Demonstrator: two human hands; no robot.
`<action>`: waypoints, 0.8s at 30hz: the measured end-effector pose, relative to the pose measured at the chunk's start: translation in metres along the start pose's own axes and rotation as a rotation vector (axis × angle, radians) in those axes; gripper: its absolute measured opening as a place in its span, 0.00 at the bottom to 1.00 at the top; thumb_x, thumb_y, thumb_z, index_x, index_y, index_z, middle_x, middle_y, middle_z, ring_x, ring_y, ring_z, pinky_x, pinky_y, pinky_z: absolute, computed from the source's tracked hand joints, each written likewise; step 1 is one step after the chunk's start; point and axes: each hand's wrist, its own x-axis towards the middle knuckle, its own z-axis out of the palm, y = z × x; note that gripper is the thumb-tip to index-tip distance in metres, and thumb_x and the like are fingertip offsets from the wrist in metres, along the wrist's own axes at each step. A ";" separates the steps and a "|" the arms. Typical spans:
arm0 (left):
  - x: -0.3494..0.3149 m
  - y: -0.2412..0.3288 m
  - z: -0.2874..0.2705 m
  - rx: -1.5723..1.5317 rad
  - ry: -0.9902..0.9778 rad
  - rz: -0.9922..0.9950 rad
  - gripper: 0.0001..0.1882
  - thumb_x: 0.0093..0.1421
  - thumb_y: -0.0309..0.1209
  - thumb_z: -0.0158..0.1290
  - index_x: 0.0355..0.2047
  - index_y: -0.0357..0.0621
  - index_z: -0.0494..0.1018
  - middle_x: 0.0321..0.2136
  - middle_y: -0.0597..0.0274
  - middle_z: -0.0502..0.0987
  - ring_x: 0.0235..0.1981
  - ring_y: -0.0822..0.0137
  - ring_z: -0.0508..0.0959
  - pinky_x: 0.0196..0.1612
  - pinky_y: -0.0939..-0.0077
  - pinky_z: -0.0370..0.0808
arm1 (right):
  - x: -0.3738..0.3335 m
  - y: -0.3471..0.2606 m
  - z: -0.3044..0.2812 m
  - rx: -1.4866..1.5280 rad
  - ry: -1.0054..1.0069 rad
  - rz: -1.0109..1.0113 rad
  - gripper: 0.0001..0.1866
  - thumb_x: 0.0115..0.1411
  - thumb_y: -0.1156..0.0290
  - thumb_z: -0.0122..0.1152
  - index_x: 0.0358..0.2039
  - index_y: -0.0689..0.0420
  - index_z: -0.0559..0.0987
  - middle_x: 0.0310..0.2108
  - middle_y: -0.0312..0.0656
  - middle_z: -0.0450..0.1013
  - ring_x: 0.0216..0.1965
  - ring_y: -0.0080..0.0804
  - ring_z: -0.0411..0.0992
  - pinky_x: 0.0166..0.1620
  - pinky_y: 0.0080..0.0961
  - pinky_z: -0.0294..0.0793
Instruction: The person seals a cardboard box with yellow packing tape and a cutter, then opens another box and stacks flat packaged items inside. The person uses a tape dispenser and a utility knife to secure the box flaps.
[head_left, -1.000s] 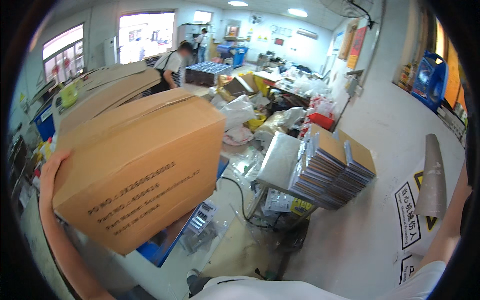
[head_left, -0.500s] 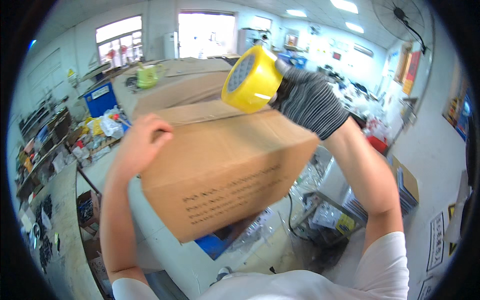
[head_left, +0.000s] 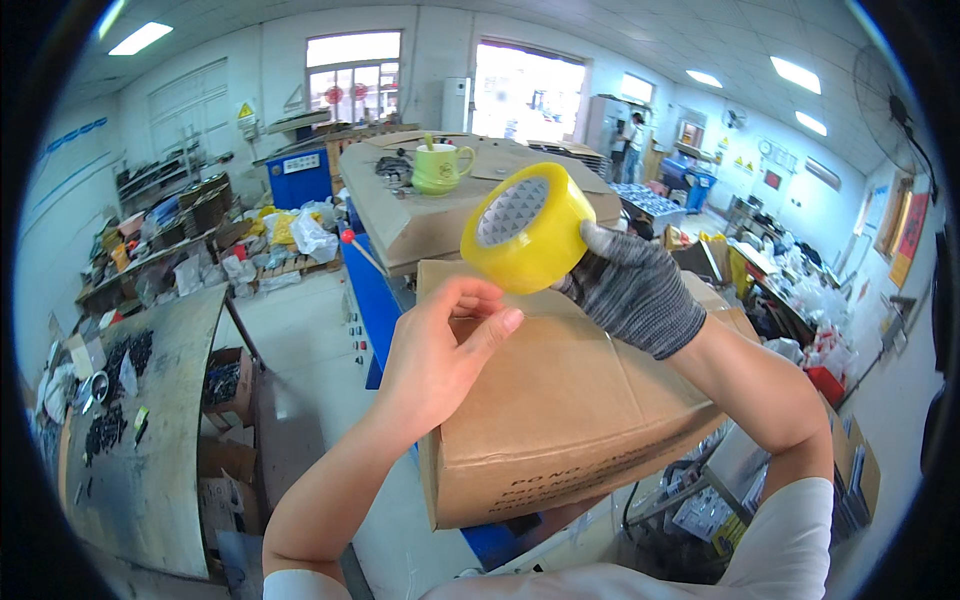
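Note:
A large roll of yellow packing tape (head_left: 574, 214) is held up above a cardboard box (head_left: 570, 400). My right hand (head_left: 635, 290), in a grey striped glove, grips the roll by its right side. My bare left hand (head_left: 430, 345) is just below the roll's lower left edge. Its fingers are bent and the thumb stands apart, with nothing visible between them. Whether its fingertips touch the tape, I cannot tell. The box lies tilted in front of me, its top flaps closed and dark print on its near side.
Behind the box, a cardboard-covered surface (head_left: 400, 225) carries a light green mug (head_left: 437, 168). A blue machine side (head_left: 372, 300) with buttons stands to the left. Farther left is a worktable (head_left: 165, 480) with black parts. A metal rack (head_left: 715, 490) stands at the lower right.
My left hand has left the box's left edge and come up beside the tape roll. The view has turned left, and the box now appears lower and farther right.

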 end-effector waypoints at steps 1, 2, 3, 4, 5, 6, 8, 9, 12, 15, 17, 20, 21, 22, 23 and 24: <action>0.000 -0.003 0.000 -0.003 0.038 0.004 0.18 0.60 0.35 0.58 0.45 0.36 0.70 0.35 0.62 0.76 0.38 0.74 0.76 0.44 0.78 0.73 | 0.000 -0.001 0.005 -0.034 -0.031 0.038 0.22 0.60 0.67 0.62 0.52 0.64 0.71 0.48 0.45 0.73 0.49 0.34 0.73 0.53 0.29 0.75; 0.000 -0.004 0.001 -0.007 0.074 0.007 0.17 0.61 0.34 0.58 0.44 0.36 0.70 0.35 0.62 0.76 0.37 0.74 0.76 0.44 0.78 0.72 | 0.003 0.000 0.002 -0.087 -0.055 0.050 0.22 0.60 0.68 0.62 0.52 0.63 0.71 0.48 0.45 0.73 0.49 0.34 0.73 0.53 0.29 0.75; 0.000 -0.004 0.002 -0.024 0.071 -0.017 0.16 0.61 0.34 0.57 0.42 0.36 0.71 0.34 0.62 0.77 0.37 0.74 0.76 0.44 0.79 0.72 | 0.006 0.002 0.000 -0.140 -0.080 0.061 0.23 0.60 0.68 0.61 0.53 0.63 0.70 0.48 0.45 0.73 0.50 0.33 0.73 0.53 0.28 0.74; -0.001 -0.004 0.002 -0.040 0.070 -0.040 0.15 0.62 0.34 0.56 0.41 0.36 0.71 0.34 0.63 0.77 0.37 0.75 0.76 0.44 0.79 0.72 | 0.008 0.003 -0.003 -0.193 -0.107 0.071 0.23 0.60 0.68 0.61 0.54 0.62 0.70 0.49 0.44 0.73 0.50 0.33 0.73 0.54 0.27 0.74; 0.000 -0.002 0.001 -0.048 0.064 -0.059 0.14 0.62 0.34 0.56 0.40 0.36 0.71 0.33 0.63 0.78 0.37 0.75 0.76 0.43 0.80 0.72 | 0.010 0.005 -0.005 -0.167 -0.142 0.119 0.24 0.60 0.68 0.61 0.55 0.62 0.69 0.50 0.44 0.72 0.51 0.31 0.72 0.54 0.27 0.72; 0.001 -0.003 0.001 -0.027 0.080 -0.053 0.13 0.63 0.34 0.55 0.40 0.36 0.71 0.33 0.63 0.78 0.36 0.75 0.76 0.43 0.80 0.72 | 0.012 0.005 -0.008 -0.166 -0.167 0.135 0.26 0.60 0.67 0.62 0.55 0.63 0.68 0.51 0.45 0.71 0.53 0.33 0.71 0.56 0.28 0.71; 0.003 -0.007 0.000 0.014 0.110 -0.042 0.12 0.64 0.35 0.53 0.38 0.36 0.72 0.32 0.63 0.79 0.36 0.76 0.76 0.43 0.81 0.71 | 0.015 0.004 -0.013 -0.165 -0.214 0.165 0.29 0.58 0.65 0.64 0.55 0.65 0.67 0.53 0.48 0.69 0.55 0.35 0.68 0.60 0.30 0.68; 0.003 -0.008 0.000 0.002 0.108 -0.044 0.12 0.65 0.35 0.52 0.38 0.36 0.72 0.32 0.63 0.79 0.36 0.76 0.76 0.43 0.81 0.71 | 0.017 0.005 -0.016 -0.188 -0.258 0.165 0.29 0.58 0.66 0.63 0.57 0.64 0.66 0.55 0.47 0.68 0.57 0.35 0.67 0.61 0.29 0.66; 0.005 -0.007 0.000 -0.002 0.113 -0.068 0.12 0.65 0.35 0.51 0.37 0.36 0.72 0.33 0.62 0.79 0.36 0.77 0.75 0.43 0.82 0.71 | 0.019 0.007 -0.026 -0.235 -0.315 0.141 0.29 0.58 0.66 0.63 0.57 0.64 0.66 0.55 0.45 0.68 0.57 0.34 0.67 0.61 0.29 0.65; 0.006 0.000 0.001 0.050 0.129 -0.116 0.11 0.65 0.34 0.52 0.36 0.36 0.73 0.33 0.63 0.79 0.36 0.76 0.76 0.43 0.82 0.71 | 0.017 0.003 -0.024 -0.175 -0.317 0.188 0.28 0.59 0.68 0.63 0.58 0.59 0.66 0.52 0.41 0.70 0.52 0.28 0.69 0.56 0.24 0.70; 0.006 0.003 0.002 0.067 0.122 -0.137 0.10 0.64 0.32 0.52 0.35 0.36 0.73 0.33 0.63 0.79 0.36 0.76 0.76 0.43 0.82 0.71 | 0.018 0.005 -0.029 -0.212 -0.341 0.204 0.26 0.59 0.68 0.63 0.57 0.58 0.68 0.47 0.38 0.72 0.47 0.24 0.71 0.51 0.21 0.72; 0.012 -0.003 -0.003 0.131 0.065 -0.159 0.08 0.63 0.30 0.51 0.35 0.36 0.73 0.32 0.62 0.79 0.36 0.76 0.76 0.43 0.82 0.71 | 0.023 0.018 -0.049 -0.340 -0.372 0.170 0.22 0.59 0.66 0.64 0.52 0.57 0.70 0.40 0.35 0.73 0.40 0.21 0.72 0.46 0.19 0.73; 0.013 0.000 -0.001 0.132 0.065 -0.177 0.08 0.62 0.29 0.51 0.34 0.36 0.73 0.32 0.62 0.79 0.36 0.75 0.77 0.43 0.82 0.72 | 0.022 0.024 -0.052 -0.360 -0.347 0.135 0.21 0.59 0.65 0.64 0.50 0.57 0.71 0.38 0.35 0.73 0.38 0.20 0.72 0.44 0.19 0.73; 0.014 0.000 0.001 0.137 0.060 -0.202 0.07 0.62 0.29 0.51 0.34 0.36 0.73 0.31 0.62 0.79 0.36 0.75 0.77 0.43 0.82 0.72 | 0.020 0.030 -0.055 -0.381 -0.321 0.100 0.20 0.59 0.64 0.64 0.49 0.56 0.71 0.36 0.34 0.73 0.36 0.19 0.71 0.43 0.18 0.73; 0.015 0.001 0.001 0.149 0.062 -0.227 0.07 0.62 0.28 0.51 0.34 0.36 0.73 0.31 0.61 0.79 0.36 0.75 0.77 0.43 0.82 0.72 | 0.023 0.034 -0.056 -0.381 -0.323 0.069 0.20 0.60 0.63 0.63 0.49 0.57 0.70 0.35 0.34 0.72 0.36 0.18 0.70 0.42 0.17 0.72; 0.016 0.002 0.001 0.160 0.062 -0.251 0.07 0.61 0.28 0.51 0.34 0.36 0.73 0.31 0.61 0.79 0.36 0.75 0.77 0.43 0.82 0.72 | 0.025 0.035 -0.056 -0.433 -0.314 0.042 0.20 0.60 0.63 0.63 0.49 0.57 0.70 0.35 0.34 0.72 0.36 0.18 0.70 0.42 0.17 0.72</action>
